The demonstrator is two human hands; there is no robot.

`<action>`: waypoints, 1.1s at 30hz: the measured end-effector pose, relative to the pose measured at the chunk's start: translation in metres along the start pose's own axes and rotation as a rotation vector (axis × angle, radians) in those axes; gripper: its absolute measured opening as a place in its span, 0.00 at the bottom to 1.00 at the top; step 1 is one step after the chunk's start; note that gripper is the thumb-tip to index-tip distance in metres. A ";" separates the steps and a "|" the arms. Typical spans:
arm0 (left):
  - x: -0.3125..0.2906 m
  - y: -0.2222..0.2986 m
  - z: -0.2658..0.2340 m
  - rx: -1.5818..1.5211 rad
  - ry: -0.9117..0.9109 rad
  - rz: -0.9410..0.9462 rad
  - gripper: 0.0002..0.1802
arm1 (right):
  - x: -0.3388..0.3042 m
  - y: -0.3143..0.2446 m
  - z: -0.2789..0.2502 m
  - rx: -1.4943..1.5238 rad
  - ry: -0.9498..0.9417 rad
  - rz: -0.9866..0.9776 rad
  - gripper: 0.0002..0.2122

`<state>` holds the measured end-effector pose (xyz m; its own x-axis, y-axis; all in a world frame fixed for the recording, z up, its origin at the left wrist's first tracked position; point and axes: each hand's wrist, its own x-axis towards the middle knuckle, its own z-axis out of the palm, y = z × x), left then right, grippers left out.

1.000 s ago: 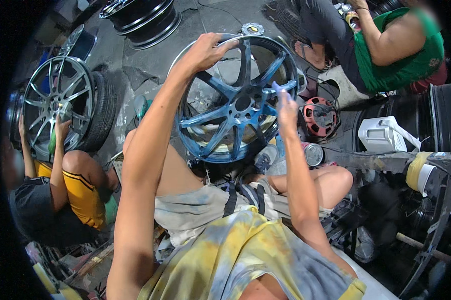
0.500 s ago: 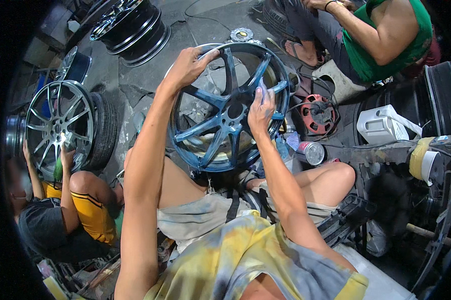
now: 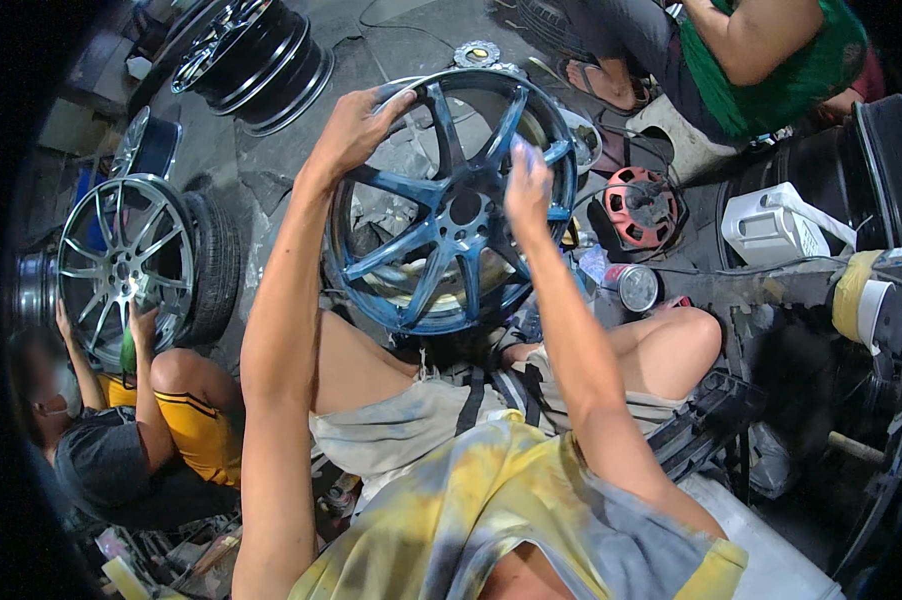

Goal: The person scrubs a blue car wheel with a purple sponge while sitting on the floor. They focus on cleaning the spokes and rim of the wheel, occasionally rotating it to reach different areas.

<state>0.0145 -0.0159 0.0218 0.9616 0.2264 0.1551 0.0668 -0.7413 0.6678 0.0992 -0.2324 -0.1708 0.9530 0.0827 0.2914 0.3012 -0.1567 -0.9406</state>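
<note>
A multi-spoke car wheel rim (image 3: 441, 270) coated in streaky blue and dark grey stands tilted before my knees. My left hand (image 3: 356, 130) is wrapped round its outer edge at the upper left, thumb on the front lip. Over the spokes on the right side is my right hand (image 3: 529, 195), blurred, with its fingers drawn together. Something pale bluish shows at those fingertips, too smeared to name. Behind the spokes, parts of the rim's inner barrel and the grey floor show through.
At left, a person holds a silver wheel (image 3: 126, 265) beside a tyre (image 3: 211, 265). Another person in a green top (image 3: 771, 85) sits at upper right. Nearby are a red cable reel (image 3: 639, 208), a can (image 3: 634, 287), a white plastic container (image 3: 771, 232) and dark wheels (image 3: 271, 75).
The blue rim and my left hand have shifted slightly left and up in view. My right hand has moved a little and is blurrier. The person in green has bent further over.
</note>
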 end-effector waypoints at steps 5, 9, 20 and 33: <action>-0.018 -0.014 -0.011 -0.008 -0.009 -0.106 0.23 | 0.059 -0.041 -0.022 0.146 -0.320 0.223 0.22; -0.041 -0.033 -0.029 0.035 0.068 -0.017 0.21 | 0.013 -0.046 0.009 0.040 -0.132 -0.137 0.21; -0.066 -0.068 -0.037 0.433 0.374 -0.230 0.34 | -0.068 -0.091 -0.033 -0.101 -0.585 -0.187 0.14; -0.053 -0.051 -0.024 0.465 0.403 -0.233 0.35 | -0.010 -0.083 0.003 -0.399 -0.809 -0.095 0.16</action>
<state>-0.0464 0.0251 -0.0027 0.7390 0.5659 0.3656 0.4563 -0.8196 0.3463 0.0643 -0.2174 -0.0966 0.6549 0.7556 0.0117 0.5099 -0.4304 -0.7448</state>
